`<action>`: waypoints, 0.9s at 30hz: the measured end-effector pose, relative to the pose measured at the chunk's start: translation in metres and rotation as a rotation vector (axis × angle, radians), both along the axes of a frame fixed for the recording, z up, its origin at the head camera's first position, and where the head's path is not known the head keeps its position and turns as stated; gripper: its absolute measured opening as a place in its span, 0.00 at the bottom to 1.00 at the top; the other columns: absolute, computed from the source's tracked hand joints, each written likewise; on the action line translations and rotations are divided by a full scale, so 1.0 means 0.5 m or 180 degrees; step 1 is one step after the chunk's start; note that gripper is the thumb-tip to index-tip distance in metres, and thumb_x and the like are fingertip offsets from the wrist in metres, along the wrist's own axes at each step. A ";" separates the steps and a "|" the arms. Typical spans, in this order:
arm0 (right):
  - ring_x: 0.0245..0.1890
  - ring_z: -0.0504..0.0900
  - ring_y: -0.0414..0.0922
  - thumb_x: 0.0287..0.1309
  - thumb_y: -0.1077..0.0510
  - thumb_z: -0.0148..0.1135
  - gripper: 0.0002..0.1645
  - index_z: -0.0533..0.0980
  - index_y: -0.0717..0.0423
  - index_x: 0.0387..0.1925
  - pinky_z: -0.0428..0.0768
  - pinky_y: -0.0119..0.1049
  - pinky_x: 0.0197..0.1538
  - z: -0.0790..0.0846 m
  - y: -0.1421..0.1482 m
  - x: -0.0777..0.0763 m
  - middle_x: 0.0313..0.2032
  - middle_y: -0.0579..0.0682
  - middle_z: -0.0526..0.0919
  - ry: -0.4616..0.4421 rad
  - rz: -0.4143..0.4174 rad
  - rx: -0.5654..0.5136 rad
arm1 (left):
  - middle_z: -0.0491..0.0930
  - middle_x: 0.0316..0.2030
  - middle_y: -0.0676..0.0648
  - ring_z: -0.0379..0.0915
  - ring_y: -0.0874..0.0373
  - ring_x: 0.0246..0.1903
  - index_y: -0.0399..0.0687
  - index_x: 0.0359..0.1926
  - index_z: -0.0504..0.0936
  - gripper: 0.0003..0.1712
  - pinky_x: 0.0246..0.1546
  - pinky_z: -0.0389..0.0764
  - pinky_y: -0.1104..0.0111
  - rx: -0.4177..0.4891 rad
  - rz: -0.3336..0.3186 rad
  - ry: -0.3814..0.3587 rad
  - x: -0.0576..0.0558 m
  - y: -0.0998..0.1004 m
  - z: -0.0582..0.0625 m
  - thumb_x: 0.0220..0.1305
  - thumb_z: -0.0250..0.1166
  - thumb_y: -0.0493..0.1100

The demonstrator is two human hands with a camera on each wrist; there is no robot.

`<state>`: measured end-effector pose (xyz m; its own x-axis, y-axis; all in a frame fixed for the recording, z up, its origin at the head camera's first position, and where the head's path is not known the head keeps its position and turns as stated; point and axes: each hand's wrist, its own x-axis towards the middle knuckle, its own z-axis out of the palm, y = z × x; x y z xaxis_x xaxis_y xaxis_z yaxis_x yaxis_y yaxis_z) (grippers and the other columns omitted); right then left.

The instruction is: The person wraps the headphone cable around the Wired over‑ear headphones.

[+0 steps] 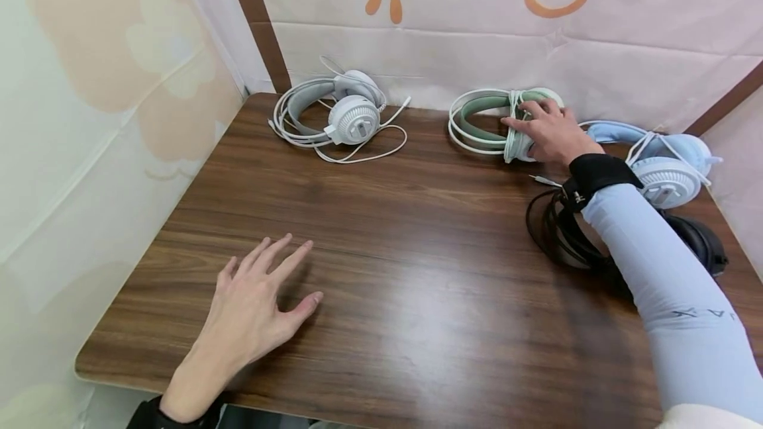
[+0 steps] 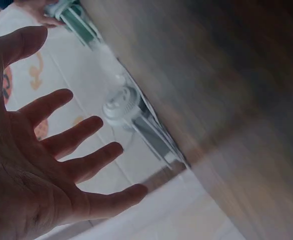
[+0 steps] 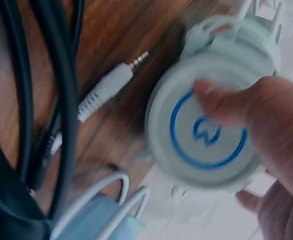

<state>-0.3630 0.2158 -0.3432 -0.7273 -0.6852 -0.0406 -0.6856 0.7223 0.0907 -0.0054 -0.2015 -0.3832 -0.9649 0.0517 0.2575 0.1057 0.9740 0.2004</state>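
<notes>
My right hand (image 1: 551, 131) reaches to the back of the table and grips the green headphones (image 1: 514, 126), whose pale cable is wound round them. In the right wrist view its thumb (image 3: 231, 105) lies on the face of an ear cup (image 3: 186, 150) marked with a blue ring, and the other fingers go behind the cup, partly hidden. My left hand (image 1: 253, 303) is held over the front left of the table with fingers spread and nothing in them. The left wrist view shows its palm (image 2: 31, 165) bare.
White headphones (image 1: 354, 119) with a loose cable lie at the back left. Light blue headphones (image 1: 666, 181) and black headphones (image 1: 694, 237) lie at the right, the black ones partly under my forearm. A white plug (image 3: 109, 87) lies beside black cables. A fabric wall borders the wooden table (image 1: 381, 230).
</notes>
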 end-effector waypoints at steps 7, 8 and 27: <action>0.72 0.52 0.74 0.52 0.67 0.57 0.51 0.55 0.50 0.79 0.63 0.80 0.56 0.032 0.029 0.122 0.75 0.71 0.52 0.0200 -0.0261 -0.0516 | 0.70 0.71 0.39 0.69 0.32 0.67 0.57 0.74 0.68 0.42 0.57 0.72 0.28 -0.0022 -0.0375 -0.0046 -0.109 0.011 0.074 0.62 0.67 0.63; 0.72 0.54 0.74 0.52 0.66 0.57 0.50 0.57 0.50 0.78 0.64 0.80 0.56 0.036 0.031 0.149 0.74 0.71 0.54 0.0242 -0.0267 -0.0624 | 0.69 0.72 0.38 0.68 0.31 0.67 0.56 0.75 0.67 0.42 0.56 0.72 0.28 0.0005 -0.0378 -0.0093 -0.146 0.004 0.089 0.63 0.67 0.62; 0.70 0.63 0.69 0.54 0.64 0.68 0.42 0.69 0.49 0.71 0.73 0.73 0.49 0.003 0.038 0.375 0.69 0.66 0.67 0.0314 0.0010 -0.0926 | 0.67 0.69 0.30 0.61 0.27 0.68 0.46 0.80 0.52 0.53 0.66 0.68 0.39 0.0777 0.0348 -0.0949 -0.559 -0.169 0.057 0.64 0.64 0.65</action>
